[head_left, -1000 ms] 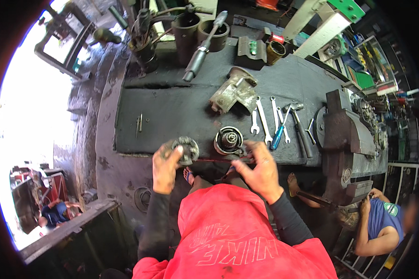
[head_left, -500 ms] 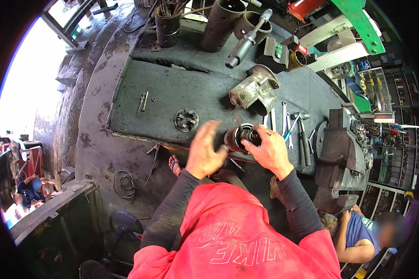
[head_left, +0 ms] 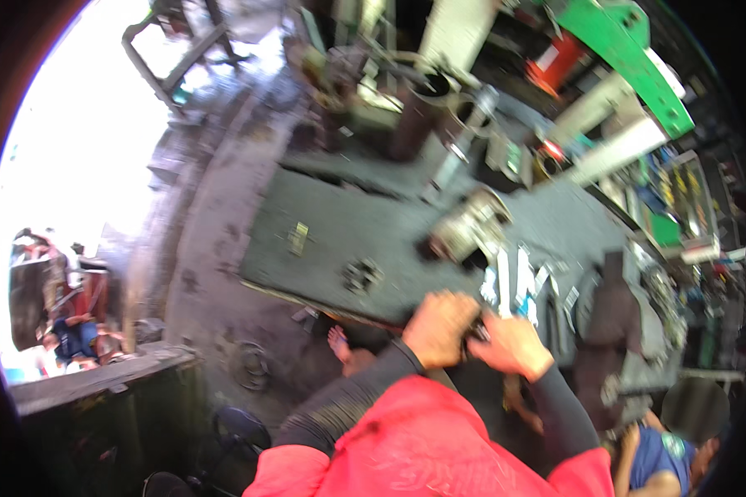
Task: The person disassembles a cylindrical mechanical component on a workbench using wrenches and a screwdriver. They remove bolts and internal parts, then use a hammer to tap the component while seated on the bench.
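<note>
At the bench's front edge my two hands are side by side, blurred by motion. My left hand (head_left: 441, 329) is closed, its fingers curled over the round metal part. My right hand (head_left: 510, 344) grips the same part from the other side. Only a dark sliver of the round metal part (head_left: 477, 331) shows between them; the rest is hidden. Beyond my hands a greyish cast metal housing (head_left: 471, 228) lies on the dark workbench (head_left: 315, 236). To the left lies a small round notched metal piece (head_left: 361, 276).
Wrenches (head_left: 518, 277) and other hand tools lie right of the housing, beside a large bench vise (head_left: 622, 306). Tall metal cylinders (head_left: 419, 120) stand at the back, near a green metal frame (head_left: 622, 58). A person in blue (head_left: 663, 455) is low at the right.
My left hand has moved right and come down onto the round metal part beside my right hand, covering most of it. The whole view has shifted, so the bench sits lower and farther right.
</note>
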A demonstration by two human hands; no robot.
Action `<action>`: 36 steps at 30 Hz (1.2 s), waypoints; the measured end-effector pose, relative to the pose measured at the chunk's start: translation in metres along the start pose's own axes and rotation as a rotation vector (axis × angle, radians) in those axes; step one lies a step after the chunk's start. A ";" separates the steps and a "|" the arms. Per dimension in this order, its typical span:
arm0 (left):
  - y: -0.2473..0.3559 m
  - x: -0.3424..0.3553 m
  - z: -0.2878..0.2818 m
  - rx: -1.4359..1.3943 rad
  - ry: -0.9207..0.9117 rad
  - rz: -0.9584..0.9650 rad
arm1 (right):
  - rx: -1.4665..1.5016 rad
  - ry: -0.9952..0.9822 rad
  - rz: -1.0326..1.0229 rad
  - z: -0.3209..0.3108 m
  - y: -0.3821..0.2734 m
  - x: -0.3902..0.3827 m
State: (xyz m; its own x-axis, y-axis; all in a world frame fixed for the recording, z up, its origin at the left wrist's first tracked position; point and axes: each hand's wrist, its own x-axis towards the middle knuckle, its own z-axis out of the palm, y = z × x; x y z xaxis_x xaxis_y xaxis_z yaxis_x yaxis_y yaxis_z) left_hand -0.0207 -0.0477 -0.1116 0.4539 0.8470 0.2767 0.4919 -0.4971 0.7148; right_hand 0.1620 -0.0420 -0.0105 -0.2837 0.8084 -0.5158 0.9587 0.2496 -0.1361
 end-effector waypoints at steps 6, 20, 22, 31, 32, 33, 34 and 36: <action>0.019 -0.006 -0.015 0.196 -0.333 0.128 | 0.144 0.054 -0.063 0.036 0.003 -0.020; 0.008 -0.010 -0.012 0.099 -0.246 0.063 | 0.105 0.268 -0.179 0.014 -0.005 -0.024; 0.005 -0.004 -0.010 -0.023 -0.183 0.082 | 0.074 0.228 -0.154 0.011 -0.001 -0.020; -0.006 0.004 0.000 -0.388 0.019 -0.344 | 0.559 0.388 -0.128 0.018 0.011 -0.012; -0.007 0.003 -0.002 -0.468 0.045 -0.380 | 0.694 0.412 -0.142 0.023 0.013 -0.015; -0.007 0.003 -0.001 -0.424 0.017 -0.364 | 0.754 0.415 -0.121 0.029 0.019 -0.023; -0.009 0.003 0.000 -0.392 0.026 -0.329 | 0.865 0.436 -0.075 0.038 0.024 -0.030; -0.010 -0.002 0.001 -0.363 -0.019 -0.356 | 0.883 0.454 0.033 0.061 0.040 -0.051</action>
State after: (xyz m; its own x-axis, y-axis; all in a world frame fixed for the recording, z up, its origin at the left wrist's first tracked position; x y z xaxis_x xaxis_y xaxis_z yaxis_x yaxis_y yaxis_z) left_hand -0.0255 -0.0444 -0.1204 0.3203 0.9467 -0.0344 0.3300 -0.0774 0.9408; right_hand 0.2160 -0.1057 -0.0417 -0.0599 0.9813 -0.1829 0.5840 -0.1142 -0.8037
